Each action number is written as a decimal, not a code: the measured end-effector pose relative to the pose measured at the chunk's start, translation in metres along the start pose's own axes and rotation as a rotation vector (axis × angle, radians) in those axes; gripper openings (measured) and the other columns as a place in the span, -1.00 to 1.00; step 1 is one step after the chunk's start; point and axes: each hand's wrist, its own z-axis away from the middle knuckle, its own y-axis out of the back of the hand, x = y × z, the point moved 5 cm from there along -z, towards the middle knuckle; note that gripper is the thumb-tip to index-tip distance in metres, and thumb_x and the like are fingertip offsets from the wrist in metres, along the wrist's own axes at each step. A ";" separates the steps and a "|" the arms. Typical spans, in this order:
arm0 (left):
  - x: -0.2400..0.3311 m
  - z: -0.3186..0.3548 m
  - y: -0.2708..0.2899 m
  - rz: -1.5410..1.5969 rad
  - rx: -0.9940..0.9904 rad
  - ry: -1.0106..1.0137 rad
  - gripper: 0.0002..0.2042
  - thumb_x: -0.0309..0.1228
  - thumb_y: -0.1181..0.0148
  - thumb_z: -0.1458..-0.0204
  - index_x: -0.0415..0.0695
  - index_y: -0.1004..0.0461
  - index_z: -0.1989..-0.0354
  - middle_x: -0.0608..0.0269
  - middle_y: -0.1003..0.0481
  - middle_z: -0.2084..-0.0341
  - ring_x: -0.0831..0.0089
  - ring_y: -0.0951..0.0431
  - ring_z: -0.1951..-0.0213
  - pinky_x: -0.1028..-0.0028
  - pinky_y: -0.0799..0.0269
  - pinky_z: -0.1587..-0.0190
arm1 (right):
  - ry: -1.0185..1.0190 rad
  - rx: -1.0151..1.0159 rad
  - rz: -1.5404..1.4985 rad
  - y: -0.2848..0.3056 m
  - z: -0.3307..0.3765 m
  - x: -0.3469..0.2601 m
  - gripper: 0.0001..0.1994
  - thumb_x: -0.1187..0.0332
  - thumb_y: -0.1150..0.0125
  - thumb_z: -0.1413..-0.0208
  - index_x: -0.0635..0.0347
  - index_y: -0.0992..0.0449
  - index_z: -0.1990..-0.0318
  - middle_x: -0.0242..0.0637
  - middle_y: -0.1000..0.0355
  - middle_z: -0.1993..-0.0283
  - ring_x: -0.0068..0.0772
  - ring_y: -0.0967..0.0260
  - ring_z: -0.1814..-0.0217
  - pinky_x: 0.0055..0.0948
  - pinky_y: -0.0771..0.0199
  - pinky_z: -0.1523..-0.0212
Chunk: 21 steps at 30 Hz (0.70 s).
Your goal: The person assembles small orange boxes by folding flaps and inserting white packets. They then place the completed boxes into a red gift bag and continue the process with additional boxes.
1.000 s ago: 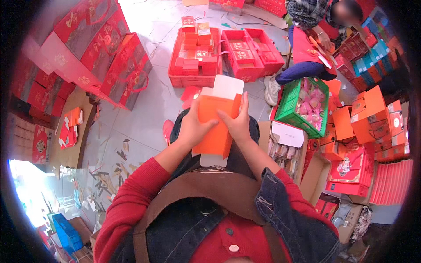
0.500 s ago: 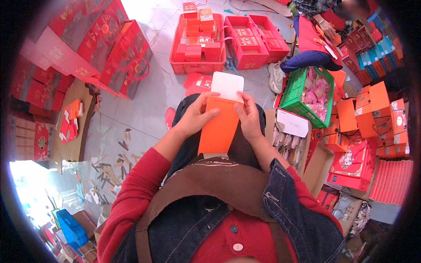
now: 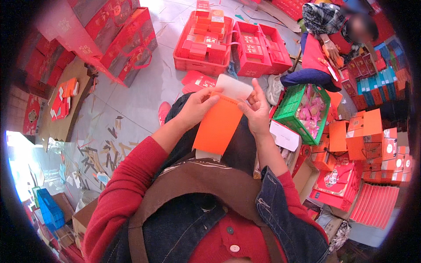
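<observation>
Above my lap I have a flat orange paper carton with a white flap at its far end and a pale flap at its near end. My left hand grips the far left corner, its thumb lying on the orange face. At the far right corner, my right hand holds the edge with its thumb on the orange face. Its index finger points up and away beside the white flap; the grip of its other fingers is partly hidden.
Ahead stand a red tray of small boxes and red open boxes. A green basket of pink packets sits to the right, near a seated co-worker. Orange boxes are stacked at right; red gift bags stand at left.
The carton has shifted slightly left and down in the picture, and its white flap now leans right. My right hand's fingers have lifted and spread somewhat. The whole view has turned slightly.
</observation>
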 end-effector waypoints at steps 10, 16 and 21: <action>-0.005 0.006 -0.005 0.016 0.072 -0.104 -0.56 -0.51 -0.04 -0.12 -0.11 -0.08 -0.16 0.14 -0.31 0.00 0.42 -0.35 -0.02 0.42 -0.28 -0.07 | -0.257 -0.226 0.012 -0.002 -0.013 -0.017 -0.80 0.32 -0.21 -0.09 0.29 -0.49 0.23 -0.22 -0.43 0.09 -0.51 -0.37 0.09 -0.56 -0.35 0.07; 0.015 0.013 -0.017 0.011 -0.068 -0.161 -0.44 -0.53 -0.07 -0.10 -0.09 0.00 -0.27 0.09 -0.28 -0.04 0.39 -0.36 -0.03 0.39 -0.32 -0.05 | -0.316 -0.485 0.517 -0.016 -0.026 -0.035 -0.63 0.41 -0.22 -0.07 0.33 -0.43 -0.04 -0.28 -0.46 0.05 -0.58 -0.38 0.07 -0.55 -0.38 0.03; 0.015 0.015 -0.017 0.010 -0.132 -0.149 -0.48 -0.51 -0.06 -0.11 -0.11 -0.07 -0.24 0.13 -0.29 -0.04 0.40 -0.35 -0.05 0.38 -0.32 -0.06 | -0.243 -0.421 0.492 -0.017 -0.026 -0.034 -0.67 0.47 -0.23 -0.03 0.29 -0.48 0.01 -0.23 -0.46 0.03 -0.53 -0.38 0.02 -0.52 -0.36 -0.02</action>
